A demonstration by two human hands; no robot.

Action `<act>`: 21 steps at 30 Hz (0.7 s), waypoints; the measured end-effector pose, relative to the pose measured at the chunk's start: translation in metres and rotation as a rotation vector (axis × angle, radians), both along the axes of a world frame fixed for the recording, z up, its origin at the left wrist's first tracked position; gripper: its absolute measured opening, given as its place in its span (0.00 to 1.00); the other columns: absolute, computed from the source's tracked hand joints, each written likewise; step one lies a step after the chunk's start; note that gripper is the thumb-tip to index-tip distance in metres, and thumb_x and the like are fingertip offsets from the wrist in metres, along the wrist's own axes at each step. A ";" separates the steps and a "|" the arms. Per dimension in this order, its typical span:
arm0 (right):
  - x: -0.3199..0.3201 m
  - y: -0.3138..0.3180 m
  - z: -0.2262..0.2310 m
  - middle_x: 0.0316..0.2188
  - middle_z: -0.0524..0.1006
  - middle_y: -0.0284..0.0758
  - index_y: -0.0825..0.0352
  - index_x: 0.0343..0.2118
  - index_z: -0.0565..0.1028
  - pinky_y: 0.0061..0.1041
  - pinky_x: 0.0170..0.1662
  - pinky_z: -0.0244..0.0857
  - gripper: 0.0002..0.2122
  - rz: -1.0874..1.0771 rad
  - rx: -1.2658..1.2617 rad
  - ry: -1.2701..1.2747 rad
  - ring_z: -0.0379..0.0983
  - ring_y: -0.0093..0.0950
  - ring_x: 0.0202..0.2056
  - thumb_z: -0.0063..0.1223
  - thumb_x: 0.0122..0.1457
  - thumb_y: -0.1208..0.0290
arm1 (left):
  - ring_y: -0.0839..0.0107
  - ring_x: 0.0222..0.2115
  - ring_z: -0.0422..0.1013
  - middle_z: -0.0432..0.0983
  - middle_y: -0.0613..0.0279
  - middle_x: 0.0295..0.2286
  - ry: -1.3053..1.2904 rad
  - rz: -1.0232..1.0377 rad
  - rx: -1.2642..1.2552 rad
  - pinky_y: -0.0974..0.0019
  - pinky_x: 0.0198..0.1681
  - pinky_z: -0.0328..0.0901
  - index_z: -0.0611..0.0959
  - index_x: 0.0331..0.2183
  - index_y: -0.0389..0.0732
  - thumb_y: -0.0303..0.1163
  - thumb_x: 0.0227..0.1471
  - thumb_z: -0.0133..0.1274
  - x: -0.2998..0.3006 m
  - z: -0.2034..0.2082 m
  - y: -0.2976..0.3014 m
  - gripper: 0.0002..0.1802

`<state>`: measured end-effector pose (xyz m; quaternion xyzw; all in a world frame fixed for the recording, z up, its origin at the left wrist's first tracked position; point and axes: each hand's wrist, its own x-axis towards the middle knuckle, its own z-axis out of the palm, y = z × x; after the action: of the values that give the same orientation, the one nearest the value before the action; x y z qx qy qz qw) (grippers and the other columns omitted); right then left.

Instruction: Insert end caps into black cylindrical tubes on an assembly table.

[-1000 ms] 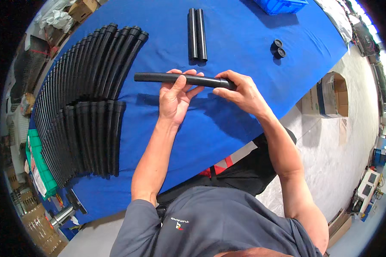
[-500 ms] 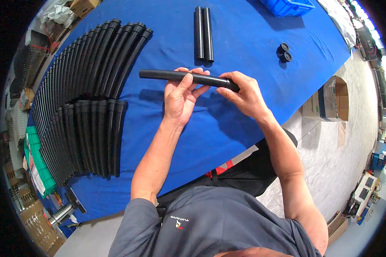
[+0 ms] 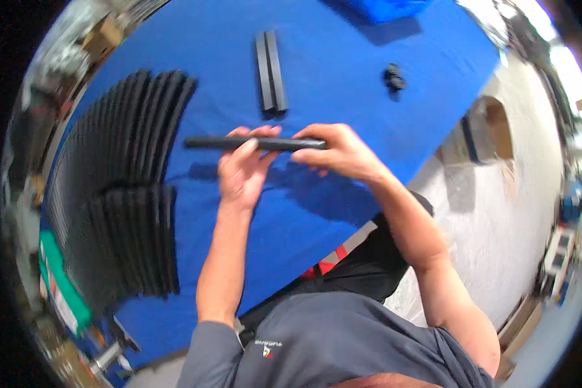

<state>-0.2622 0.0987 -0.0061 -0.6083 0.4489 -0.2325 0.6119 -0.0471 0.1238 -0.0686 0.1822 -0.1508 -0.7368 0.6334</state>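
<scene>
Between my two hands a black tube (image 3: 221, 143) lies crosswise above the blue cloth. My left hand (image 3: 242, 169) grips it around the middle, thumb on the near side and fingers behind. At the tube's right end my right hand (image 3: 337, 150) is closed around it, covering the tip. Two more black tubes (image 3: 270, 74) lie side by side on the cloth beyond my hands. A pair of small black caps (image 3: 394, 79), blurred, sits farther right. Rows of black tubes (image 3: 126, 123) lie close together on the left, with a second group (image 3: 132, 239) nearer to me.
The blue cloth (image 3: 343, 84) covers the table, whose right edge slants down toward me. A blue bin (image 3: 388, 8) stands at the far edge. On the floor to the right is an open cardboard box (image 3: 491, 132). A green tray (image 3: 61, 284) is at the near left.
The whole view has shifted and blurred, with the table contents lower and farther left. Both hands still hold the tube, and my right hand now wraps more over its end.
</scene>
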 end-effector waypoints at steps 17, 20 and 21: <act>0.001 -0.005 -0.009 0.17 0.75 0.35 0.72 0.37 0.77 0.26 0.23 0.67 0.15 0.090 -0.217 0.021 0.75 0.24 0.18 0.58 0.55 0.64 | 0.52 0.51 0.71 0.76 0.49 0.43 -0.064 0.011 -0.102 0.46 0.52 0.71 0.77 0.42 0.41 0.23 0.57 0.51 0.005 -0.004 0.004 0.10; 0.004 -0.001 -0.013 0.17 0.75 0.35 0.72 0.38 0.77 0.27 0.23 0.67 0.15 0.066 -0.273 -0.007 0.75 0.25 0.18 0.58 0.55 0.65 | 0.52 0.51 0.71 0.76 0.49 0.43 -0.034 0.017 -0.047 0.46 0.51 0.71 0.77 0.42 0.41 0.23 0.57 0.51 0.007 -0.003 0.003 0.10; 0.005 -0.001 -0.013 0.17 0.75 0.36 0.72 0.38 0.77 0.27 0.23 0.67 0.15 0.052 -0.329 -0.002 0.75 0.25 0.18 0.58 0.55 0.65 | 0.52 0.51 0.71 0.76 0.49 0.43 -0.033 0.029 -0.056 0.46 0.51 0.71 0.77 0.42 0.41 0.23 0.57 0.51 0.007 -0.003 0.002 0.10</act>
<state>-0.2573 0.0979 -0.0193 -0.7115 0.3883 -0.2875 0.5102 -0.0400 0.1261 -0.0720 0.1786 -0.1792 -0.7200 0.6462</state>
